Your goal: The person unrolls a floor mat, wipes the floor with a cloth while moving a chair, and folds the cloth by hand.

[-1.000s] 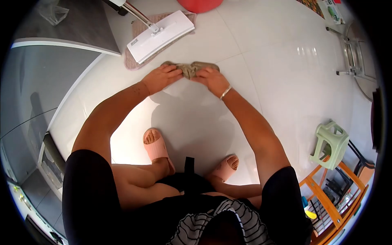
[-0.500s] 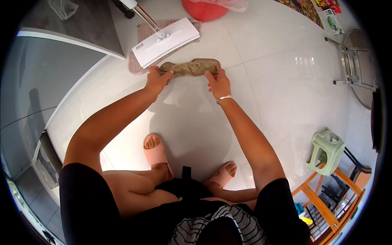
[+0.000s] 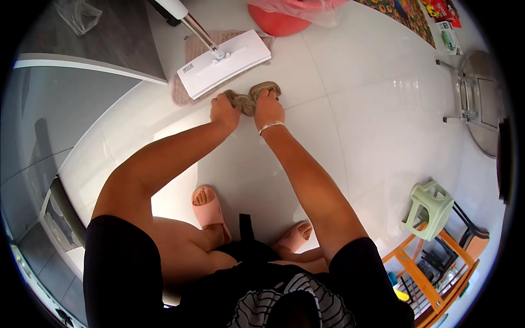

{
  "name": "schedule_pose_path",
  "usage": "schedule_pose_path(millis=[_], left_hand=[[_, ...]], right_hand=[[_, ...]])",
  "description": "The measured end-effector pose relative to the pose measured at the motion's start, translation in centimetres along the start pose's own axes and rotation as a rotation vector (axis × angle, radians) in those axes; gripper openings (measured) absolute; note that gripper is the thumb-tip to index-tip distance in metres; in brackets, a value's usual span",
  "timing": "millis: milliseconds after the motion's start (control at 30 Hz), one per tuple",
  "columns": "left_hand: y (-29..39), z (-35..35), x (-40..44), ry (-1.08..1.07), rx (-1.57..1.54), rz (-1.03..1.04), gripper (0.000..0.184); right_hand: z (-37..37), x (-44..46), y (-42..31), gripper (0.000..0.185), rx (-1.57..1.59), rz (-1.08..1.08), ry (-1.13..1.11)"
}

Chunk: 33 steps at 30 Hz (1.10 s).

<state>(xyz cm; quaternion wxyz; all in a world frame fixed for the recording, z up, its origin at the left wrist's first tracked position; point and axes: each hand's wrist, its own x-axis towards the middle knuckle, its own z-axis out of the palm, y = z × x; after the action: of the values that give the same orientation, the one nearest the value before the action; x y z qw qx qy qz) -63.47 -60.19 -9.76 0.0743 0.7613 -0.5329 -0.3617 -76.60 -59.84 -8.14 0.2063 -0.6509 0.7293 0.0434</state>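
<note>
A crumpled brown cloth (image 3: 245, 104) is bunched between my two hands, just in front of the white mop head. My left hand (image 3: 225, 112) has its fingers closed on the cloth's left end. Its right part is gripped by my right hand (image 3: 269, 109), which wears a light bracelet. Part of the cloth loops out beyond my right fingers. The fingertips of both hands are partly hidden in the folds.
The white flat mop (image 3: 225, 63) rests on a pinkish mat (image 3: 180, 92). Behind it is a red object (image 3: 279, 22). At the right stand a green stool (image 3: 432, 208), a folded metal-legged stool (image 3: 484, 109) and a wooden rack (image 3: 421, 273). A grey cabinet (image 3: 71, 104) is left.
My hands have come closer together, the right one moving left. The cloth, stretched out half a second ago, is now bunched, and my right fingers have closed around it.
</note>
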Motion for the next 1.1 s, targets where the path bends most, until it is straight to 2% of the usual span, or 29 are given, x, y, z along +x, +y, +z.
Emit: schedule_pose_path(millis=[67, 133, 167, 300, 367, 400, 467, 533, 600, 667, 800, 867, 900, 933, 1000, 1033, 1067, 1100], left_hand=[[1.8, 0.5, -0.3, -0.029, -0.003, 0.018, 0.050], [3.0, 1.9, 0.2, 0.129, -0.068, 0.105, 0.040], [3.5, 2.2, 0.4, 0.137, -0.098, 0.107, 0.038], [2.0, 1.9, 2.2, 0.002, -0.081, 0.188, 0.039], [0.7, 1.8, 4.0, -0.177, -0.629, -0.041, 0.032], [0.1, -0.2, 4.3, -0.453, -0.958, -0.073, 0.028], [0.2, -2.5, 4.6, -0.426, -1.401, -0.391, 0.026], [0.2, -3.9, 3.9, -0.460, -1.410, -0.341, 0.025], [0.1, -4.5, 2.5, -0.500, -1.433, -0.335, 0.026], [1.5, -5.7, 1.7, -0.594, -1.467, -0.227, 0.026], [8.4, -10.9, 1.5, -0.705, -1.546, 0.037, 0.021], [13.8, -15.1, -0.1, -0.620, -1.586, 0.177, 0.021], [16.0, -17.3, -0.3, -0.697, -1.566, 0.294, 0.017], [17.9, -18.9, 0.1, -0.704, -1.566, 0.312, 0.017], [21.9, -21.4, 1.8, -0.782, -1.481, 0.625, 0.019], [23.5, -22.2, 2.9, -0.794, -1.468, 0.667, 0.019], [24.8, -23.0, 4.3, -0.488, -1.334, 0.799, 0.016], [26.0, -23.7, 5.5, -0.177, -1.196, 0.911, 0.014]], right_hand=[[0.3, 0.0, -0.2, 0.031, 0.017, -0.045, 0.056], [0.0, 0.3, -0.1, 0.034, 0.027, -0.062, 0.018], [-0.2, 0.4, 0.0, 0.037, 0.043, -0.074, -0.016], [0.4, 1.4, 0.5, 0.043, 0.207, -0.149, 0.090], [0.5, 2.3, 0.6, 0.057, 0.314, -0.257, 0.066], [0.6, 3.0, 0.5, 0.057, 0.319, -0.260, 0.074], [2.1, 4.2, 0.1, 0.058, 0.840, -0.227, -0.101], [2.5, 4.6, -0.6, 0.060, 0.957, -0.210, -0.152], [2.5, 3.7, 0.2, 0.057, 1.322, -0.150, -0.353], [-0.6, 2.7, 1.0, 0.053, 1.342, -0.218, -0.364], [-10.6, 2.3, 1.1, 0.054, 1.431, -0.449, -0.059], [-17.1, 2.5, 1.0, 0.048, 1.323, -0.579, 0.032], [-20.1, 2.9, 1.1, 0.043, 1.268, -0.586, 0.124], [-22.9, 3.2, 1.1, 0.039, 1.210, -0.594, 0.219], [-28.4, 3.0, -0.2, 0.030, 1.470, -0.865, 0.150], [-30.2, 3.6, 0.4, 0.038, 1.253, -0.730, 0.336], [-31.5, 4.5, 1.0, 0.030, 1.350, -0.687, 0.388], [-32.6, 5.4, 1.4, 0.030, 1.337, -0.716, 0.430]])
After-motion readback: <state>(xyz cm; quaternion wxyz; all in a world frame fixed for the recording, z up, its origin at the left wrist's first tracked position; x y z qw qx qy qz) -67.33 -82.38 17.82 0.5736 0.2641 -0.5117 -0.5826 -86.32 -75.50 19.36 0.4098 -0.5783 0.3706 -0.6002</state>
